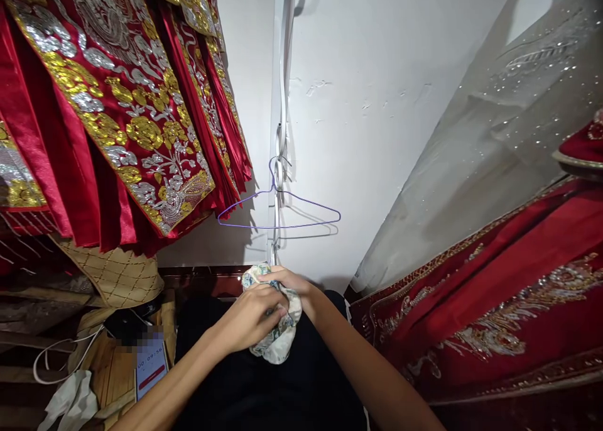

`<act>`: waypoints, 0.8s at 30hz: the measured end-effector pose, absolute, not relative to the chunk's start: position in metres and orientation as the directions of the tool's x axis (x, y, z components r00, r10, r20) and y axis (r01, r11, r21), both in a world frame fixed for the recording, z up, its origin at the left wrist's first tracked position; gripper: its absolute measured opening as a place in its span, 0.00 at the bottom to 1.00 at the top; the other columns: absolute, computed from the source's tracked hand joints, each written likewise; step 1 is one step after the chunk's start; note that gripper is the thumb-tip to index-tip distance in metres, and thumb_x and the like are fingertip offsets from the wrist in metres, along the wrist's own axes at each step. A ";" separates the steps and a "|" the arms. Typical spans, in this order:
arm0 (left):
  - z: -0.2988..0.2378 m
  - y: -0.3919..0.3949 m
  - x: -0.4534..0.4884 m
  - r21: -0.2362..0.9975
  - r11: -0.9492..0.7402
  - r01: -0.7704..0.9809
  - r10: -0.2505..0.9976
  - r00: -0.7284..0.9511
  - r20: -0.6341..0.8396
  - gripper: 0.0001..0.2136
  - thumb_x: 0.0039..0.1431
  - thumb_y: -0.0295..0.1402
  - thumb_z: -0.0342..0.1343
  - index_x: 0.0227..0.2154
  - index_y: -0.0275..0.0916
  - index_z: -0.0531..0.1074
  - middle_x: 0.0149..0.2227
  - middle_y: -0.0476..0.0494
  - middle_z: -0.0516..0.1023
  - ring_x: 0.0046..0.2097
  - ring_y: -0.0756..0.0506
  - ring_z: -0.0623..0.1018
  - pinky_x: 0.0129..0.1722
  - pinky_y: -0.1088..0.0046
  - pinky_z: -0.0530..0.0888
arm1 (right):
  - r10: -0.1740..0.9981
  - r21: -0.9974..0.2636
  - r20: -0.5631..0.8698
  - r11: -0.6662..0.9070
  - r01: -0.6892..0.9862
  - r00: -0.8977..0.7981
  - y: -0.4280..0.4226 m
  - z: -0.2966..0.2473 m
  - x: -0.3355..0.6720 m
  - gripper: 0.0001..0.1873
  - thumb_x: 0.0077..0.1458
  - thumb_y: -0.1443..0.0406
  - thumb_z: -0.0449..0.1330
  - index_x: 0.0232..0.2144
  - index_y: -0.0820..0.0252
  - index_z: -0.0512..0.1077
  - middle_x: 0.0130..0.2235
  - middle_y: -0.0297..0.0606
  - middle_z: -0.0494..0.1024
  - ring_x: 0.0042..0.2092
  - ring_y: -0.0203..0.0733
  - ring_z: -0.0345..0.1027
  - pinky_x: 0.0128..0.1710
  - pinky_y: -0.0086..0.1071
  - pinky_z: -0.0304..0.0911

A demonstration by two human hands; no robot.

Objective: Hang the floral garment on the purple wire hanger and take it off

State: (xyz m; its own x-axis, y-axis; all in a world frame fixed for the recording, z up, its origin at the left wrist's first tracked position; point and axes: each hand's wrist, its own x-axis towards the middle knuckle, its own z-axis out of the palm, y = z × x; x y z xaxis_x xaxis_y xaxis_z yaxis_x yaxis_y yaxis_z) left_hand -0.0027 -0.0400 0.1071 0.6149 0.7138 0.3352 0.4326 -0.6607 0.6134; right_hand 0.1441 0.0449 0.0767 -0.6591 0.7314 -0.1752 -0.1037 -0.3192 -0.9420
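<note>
A bunched piece of cream cloth (277, 350) with a blue and green floral print is held over the dark-clothed lap. My left hand (257, 315) lies across its near side, with the fingers curled into the folds and the thumb pressed on the fabric. Behind it, my right hand (287, 283) grips the cloth's upper part, its fingers partly covered by the left hand and the folds. A purple wire hanger (279, 195) hangs on the wall strip just beyond both hands, and nothing hangs on it.
Red garments (136, 129) with gold and silver embroidery hang at the left. At the right are a sheer sparkling white garment (494, 136) and a red embroidered one (499, 293). A phone (151, 362) showing a timer and crumpled white paper (70, 401) lie low on the left.
</note>
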 end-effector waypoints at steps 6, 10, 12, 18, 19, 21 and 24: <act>0.105 -0.019 -0.017 0.653 -0.642 0.402 0.743 0.118 0.658 0.12 0.65 0.38 0.53 0.50 0.46 0.70 0.50 0.38 0.74 0.54 0.39 0.72 0.55 0.60 0.67 | 0.795 -0.850 -0.097 -0.379 -0.365 -0.599 0.031 0.103 0.154 0.13 0.50 0.59 0.67 0.34 0.62 0.72 0.27 0.34 0.75 0.27 0.37 0.70 0.33 0.32 0.67; 0.109 0.002 -0.024 0.895 -0.422 0.143 0.895 0.222 0.387 0.25 0.66 0.53 0.41 0.51 0.42 0.72 0.49 0.36 0.76 0.53 0.37 0.74 0.53 0.59 0.70 | 0.654 -0.898 -0.151 -0.404 -0.173 -0.741 0.016 0.129 0.156 0.20 0.56 0.49 0.60 0.35 0.62 0.72 0.28 0.37 0.76 0.30 0.43 0.72 0.32 0.37 0.68; 0.102 0.006 -0.027 0.961 -0.253 0.111 0.891 0.413 0.186 0.30 0.65 0.57 0.37 0.42 0.40 0.77 0.40 0.38 0.79 0.46 0.39 0.76 0.47 0.62 0.72 | 0.611 -0.942 -0.154 -0.327 -0.070 -0.777 0.013 0.140 0.159 0.21 0.55 0.49 0.62 0.32 0.62 0.73 0.29 0.37 0.75 0.32 0.41 0.71 0.33 0.34 0.66; 0.063 -0.001 -0.043 0.814 -0.389 0.431 0.768 0.639 0.028 0.25 0.64 0.53 0.47 0.19 0.40 0.70 0.21 0.47 0.69 0.25 0.46 0.67 0.28 0.70 0.63 | 0.661 -0.936 -0.159 0.135 0.325 -0.733 0.015 0.162 0.195 0.20 0.53 0.54 0.65 0.19 0.62 0.68 0.19 0.27 0.60 0.23 0.30 0.49 0.22 0.28 0.43; 0.061 0.000 -0.048 0.766 -0.443 0.466 0.756 0.653 0.039 0.24 0.62 0.52 0.50 0.18 0.40 0.69 0.20 0.48 0.67 0.24 0.47 0.65 0.27 0.70 0.60 | 0.688 -0.923 -0.158 0.152 0.354 -0.708 0.016 0.165 0.201 0.21 0.54 0.53 0.64 0.19 0.61 0.68 0.19 0.28 0.60 0.22 0.30 0.47 0.21 0.28 0.41; 0.061 0.004 -0.057 0.678 -0.503 0.536 0.767 0.638 0.064 0.22 0.58 0.51 0.56 0.17 0.40 0.68 0.19 0.49 0.67 0.22 0.48 0.65 0.27 0.71 0.59 | 0.743 -0.911 -0.119 0.181 0.369 -0.658 0.020 0.170 0.211 0.22 0.55 0.52 0.62 0.20 0.61 0.68 0.19 0.29 0.61 0.21 0.30 0.47 0.21 0.29 0.40; 0.073 0.015 -0.072 0.552 -0.505 0.663 0.830 0.550 0.098 0.15 0.52 0.46 0.62 0.19 0.43 0.71 0.21 0.46 0.70 0.26 0.44 0.70 0.31 0.70 0.62 | 0.824 -0.885 0.024 0.281 0.371 -0.566 0.031 0.171 0.220 0.21 0.57 0.51 0.59 0.23 0.62 0.73 0.22 0.32 0.66 0.23 0.32 0.52 0.23 0.28 0.44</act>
